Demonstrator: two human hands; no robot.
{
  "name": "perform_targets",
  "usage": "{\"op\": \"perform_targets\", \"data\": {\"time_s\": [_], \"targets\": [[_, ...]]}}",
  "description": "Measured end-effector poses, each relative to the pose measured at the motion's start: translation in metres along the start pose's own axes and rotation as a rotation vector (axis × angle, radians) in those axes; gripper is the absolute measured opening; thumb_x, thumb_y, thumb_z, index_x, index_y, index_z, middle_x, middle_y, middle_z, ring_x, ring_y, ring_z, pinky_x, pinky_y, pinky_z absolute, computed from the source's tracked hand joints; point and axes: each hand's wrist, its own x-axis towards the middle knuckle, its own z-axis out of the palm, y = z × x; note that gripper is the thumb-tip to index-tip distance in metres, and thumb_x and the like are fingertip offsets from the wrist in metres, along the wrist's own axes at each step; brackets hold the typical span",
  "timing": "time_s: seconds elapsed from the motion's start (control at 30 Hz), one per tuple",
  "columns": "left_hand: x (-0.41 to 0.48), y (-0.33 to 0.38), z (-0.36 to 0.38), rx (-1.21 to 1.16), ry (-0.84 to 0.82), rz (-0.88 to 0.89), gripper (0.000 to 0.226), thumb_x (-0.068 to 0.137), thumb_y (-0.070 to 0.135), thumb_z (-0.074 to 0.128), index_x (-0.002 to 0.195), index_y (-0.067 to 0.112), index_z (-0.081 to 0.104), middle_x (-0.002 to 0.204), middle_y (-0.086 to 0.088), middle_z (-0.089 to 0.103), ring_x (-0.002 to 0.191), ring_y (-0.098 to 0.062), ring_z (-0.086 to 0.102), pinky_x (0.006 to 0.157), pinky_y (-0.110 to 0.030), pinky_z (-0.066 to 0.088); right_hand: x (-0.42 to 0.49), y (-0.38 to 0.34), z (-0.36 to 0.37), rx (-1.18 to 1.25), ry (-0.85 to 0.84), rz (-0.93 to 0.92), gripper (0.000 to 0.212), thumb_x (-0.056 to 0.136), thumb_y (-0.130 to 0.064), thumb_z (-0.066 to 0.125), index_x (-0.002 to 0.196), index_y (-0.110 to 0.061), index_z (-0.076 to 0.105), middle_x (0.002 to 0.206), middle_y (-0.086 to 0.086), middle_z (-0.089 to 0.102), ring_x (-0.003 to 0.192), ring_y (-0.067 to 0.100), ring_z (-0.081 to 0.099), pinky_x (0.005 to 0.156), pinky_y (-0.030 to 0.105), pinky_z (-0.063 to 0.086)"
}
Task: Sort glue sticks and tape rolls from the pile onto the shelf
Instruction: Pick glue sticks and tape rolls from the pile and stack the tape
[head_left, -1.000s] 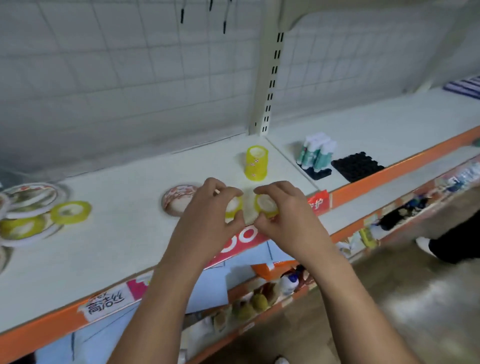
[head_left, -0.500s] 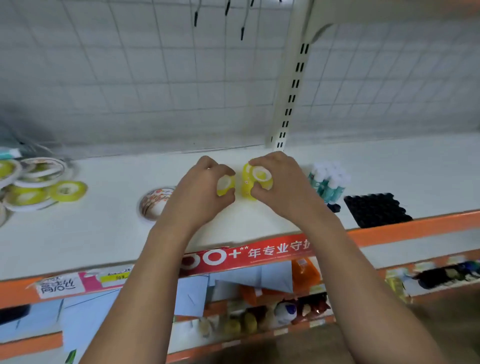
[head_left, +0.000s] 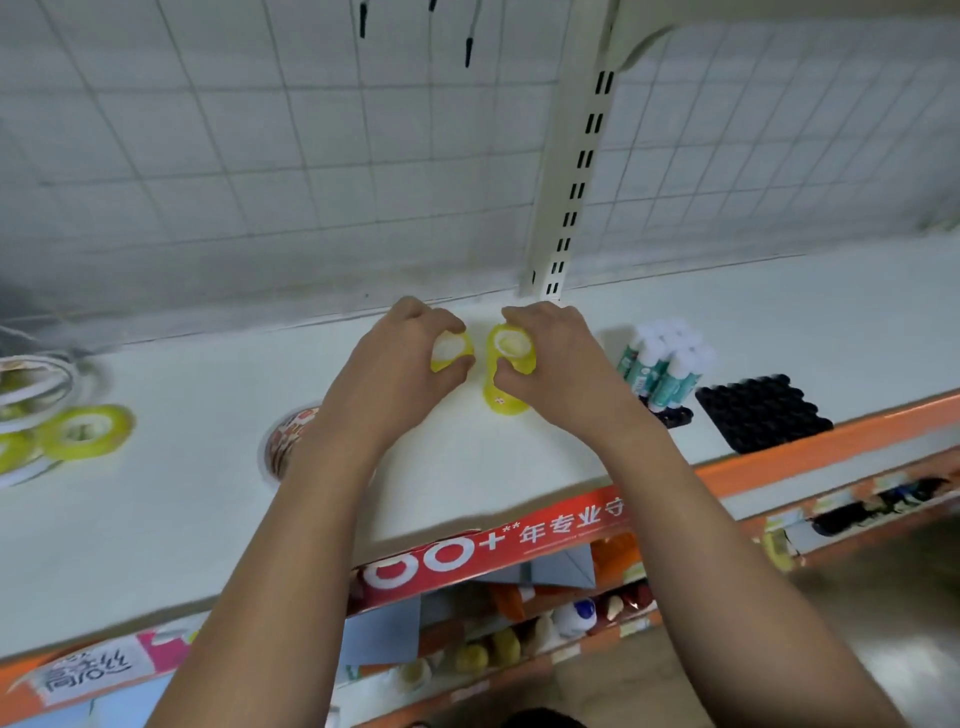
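Note:
My left hand (head_left: 395, 374) grips a small yellow tape roll (head_left: 451, 353) just above the white shelf (head_left: 156, 509). My right hand (head_left: 550, 364) holds another yellow tape roll (head_left: 511, 345) on top of a stack of yellow tape rolls (head_left: 501, 402) standing near the slotted upright. A bundle of white-capped teal glue sticks (head_left: 662, 364) stands to the right of my right hand. A patterned tape roll (head_left: 288, 439) lies partly hidden under my left forearm.
Several yellow and patterned tape rolls (head_left: 78, 431) are piled at the shelf's far left. A black dimpled tray (head_left: 763, 413) lies right of the glue sticks. The slotted upright (head_left: 571, 197) rises behind my hands. Lower shelves with goods sit below the orange edge (head_left: 831, 447).
Both hands have carried their yellow rolls from the shelf's front edge back toward the yellow stack; my right hand's roll now sits on top of that stack.

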Motion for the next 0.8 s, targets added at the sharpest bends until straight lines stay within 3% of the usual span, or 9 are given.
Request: {"op": "perform_targets", "data": {"time_s": [0.23,0.33,0.5,0.63,0.8], "targets": [[0.014,0.006,0.004,-0.035,-0.018,0.053,0.037,0.083,0.028,0.073,0.119,0.020,0.064,0.115,-0.003,0.055,0.100,-0.023,0.059,0.091,-0.038,0.047,-0.003,0.006,-0.001,0.060,-0.046,0.011,0.069,0.083,-0.029,0.071,0.144,-0.013,0.042,0.136,0.008,0.047,0.125,0.027,0.038,0.105,0.025,0.024],[0.024,0.015,0.007,-0.062,-0.018,0.067,0.038,0.083,0.028,0.073,0.119,0.021,0.064,0.116,-0.001,0.055,0.099,-0.021,0.058,0.090,-0.037,0.047,-0.004,0.017,-0.008,0.079,-0.106,0.065,0.078,0.082,-0.037,0.073,0.147,-0.015,0.037,0.139,0.005,0.045,0.128,0.025,0.039,0.105,0.026,0.030],[0.035,0.033,0.019,-0.079,-0.061,0.084,0.042,0.082,0.029,0.075,0.121,0.023,0.062,0.119,0.002,0.054,0.103,-0.018,0.056,0.090,-0.036,0.046,-0.002,0.038,-0.019,0.171,-0.164,0.153,0.068,0.079,-0.036,0.077,0.138,-0.018,0.049,0.128,-0.003,0.055,0.109,0.009,0.052,0.084,0.020,0.039],[0.035,0.035,0.026,-0.057,-0.101,0.060,0.048,0.082,0.030,0.075,0.127,0.024,0.059,0.124,0.005,0.053,0.111,-0.017,0.055,0.094,-0.039,0.046,0.001,0.043,-0.019,0.201,-0.179,0.111,0.059,0.079,-0.035,0.077,0.131,-0.018,0.055,0.112,-0.009,0.056,0.102,0.008,0.053,0.081,0.020,0.040],[0.024,0.026,0.022,-0.054,-0.060,-0.015,0.068,0.075,0.035,0.081,0.135,0.020,0.052,0.128,0.003,0.054,0.111,-0.020,0.056,0.091,-0.040,0.048,0.007,0.043,-0.022,0.220,-0.210,0.061,0.048,0.077,-0.038,0.078,0.119,-0.021,0.061,0.107,-0.010,0.058,0.094,0.009,0.055,0.078,0.026,0.047]]}}
